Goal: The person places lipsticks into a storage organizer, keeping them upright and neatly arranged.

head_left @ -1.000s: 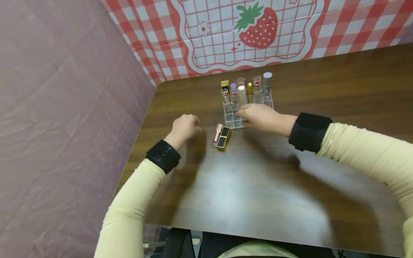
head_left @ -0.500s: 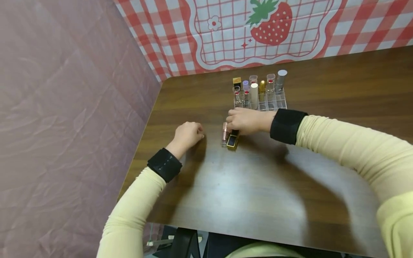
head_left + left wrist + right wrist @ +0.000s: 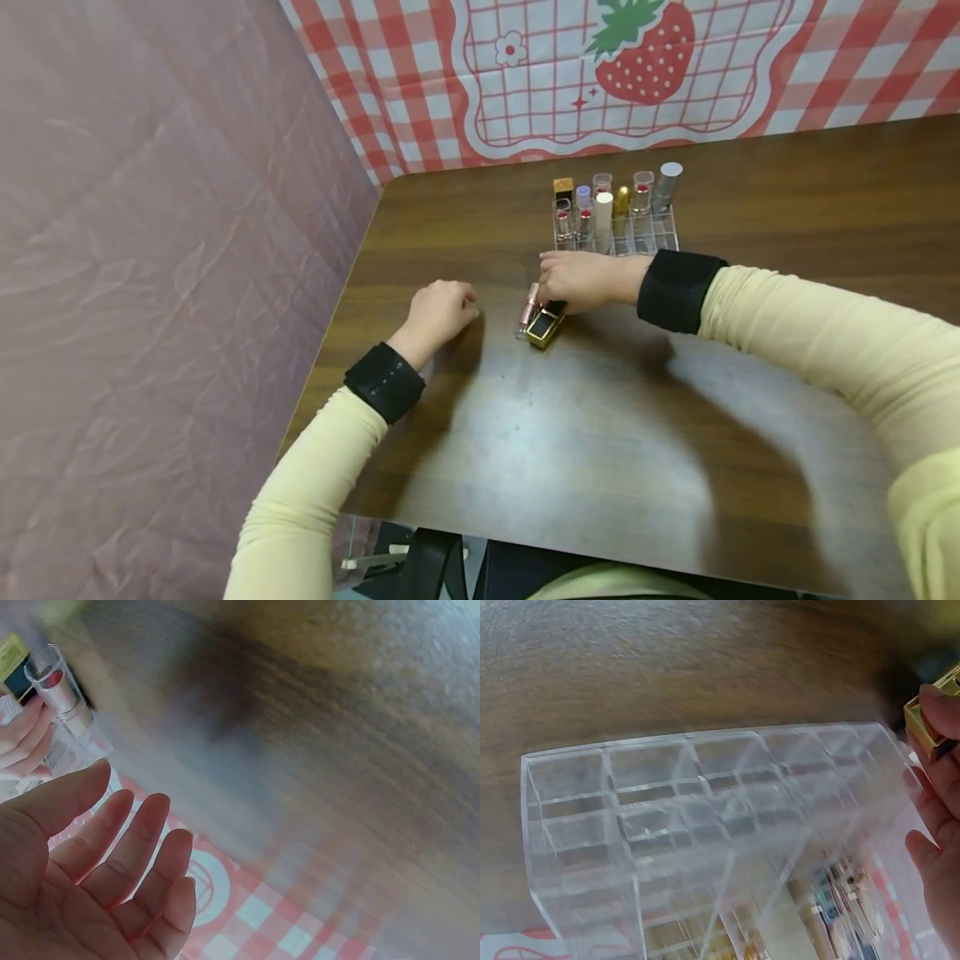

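My right hand (image 3: 583,277) pinches the upper end of a black and gold lipstick (image 3: 543,330) in front of the clear organizer. The right wrist view shows thumb and fingers on the lipstick's gold-edged end (image 3: 924,729). Right beside it lies a rose-gold lipstick (image 3: 528,310) with a clear cap; its red tip shows in the left wrist view (image 3: 54,679). My left hand (image 3: 435,315) stays over the table to the left, holding nothing, with its fingers loosely bent (image 3: 112,877).
The clear compartment organizer (image 3: 645,740) stands behind my right hand, which hides its front part in the head view. Several lipsticks stand in its back rows, including a white tube (image 3: 603,218) and a silver one (image 3: 666,187). A checked strawberry cloth (image 3: 555,108) hangs behind the table (image 3: 480,467).
My right hand has come from the organizer's front down to the black and gold lipstick and taken its upper end. That lipstick now lies slightly turned. The left hand has barely moved.
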Demonstrator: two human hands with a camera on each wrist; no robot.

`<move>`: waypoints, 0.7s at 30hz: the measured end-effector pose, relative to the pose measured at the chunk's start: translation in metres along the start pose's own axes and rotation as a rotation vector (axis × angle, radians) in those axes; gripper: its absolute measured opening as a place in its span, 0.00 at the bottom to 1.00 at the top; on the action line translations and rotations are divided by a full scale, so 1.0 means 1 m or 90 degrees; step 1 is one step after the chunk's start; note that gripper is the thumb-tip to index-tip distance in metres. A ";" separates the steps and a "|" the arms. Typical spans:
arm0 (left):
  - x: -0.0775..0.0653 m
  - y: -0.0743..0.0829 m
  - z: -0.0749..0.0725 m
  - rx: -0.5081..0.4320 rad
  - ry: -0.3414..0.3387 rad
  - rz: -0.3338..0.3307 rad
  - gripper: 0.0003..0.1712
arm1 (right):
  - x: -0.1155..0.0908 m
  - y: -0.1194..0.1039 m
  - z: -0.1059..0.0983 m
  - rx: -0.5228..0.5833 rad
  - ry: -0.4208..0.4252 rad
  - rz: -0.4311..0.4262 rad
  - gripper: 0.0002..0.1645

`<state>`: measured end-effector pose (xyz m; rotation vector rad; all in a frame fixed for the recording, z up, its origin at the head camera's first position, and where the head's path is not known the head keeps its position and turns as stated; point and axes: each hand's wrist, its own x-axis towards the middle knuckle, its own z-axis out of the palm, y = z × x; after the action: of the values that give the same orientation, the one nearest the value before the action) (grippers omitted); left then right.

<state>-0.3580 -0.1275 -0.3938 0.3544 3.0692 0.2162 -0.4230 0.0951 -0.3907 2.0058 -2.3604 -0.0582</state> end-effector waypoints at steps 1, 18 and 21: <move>0.000 0.000 -0.001 0.000 0.002 0.001 0.14 | -0.001 -0.001 -0.003 0.008 0.000 0.008 0.10; 0.000 0.026 -0.009 -0.009 0.001 0.019 0.14 | -0.047 -0.003 -0.073 0.196 -0.015 0.159 0.16; 0.001 0.030 -0.009 -0.009 0.002 0.024 0.13 | -0.059 -0.002 -0.082 0.216 -0.017 0.189 0.22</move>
<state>-0.3526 -0.0991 -0.3807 0.4122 3.0647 0.2404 -0.4068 0.1534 -0.3097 1.7475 -2.8159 0.3485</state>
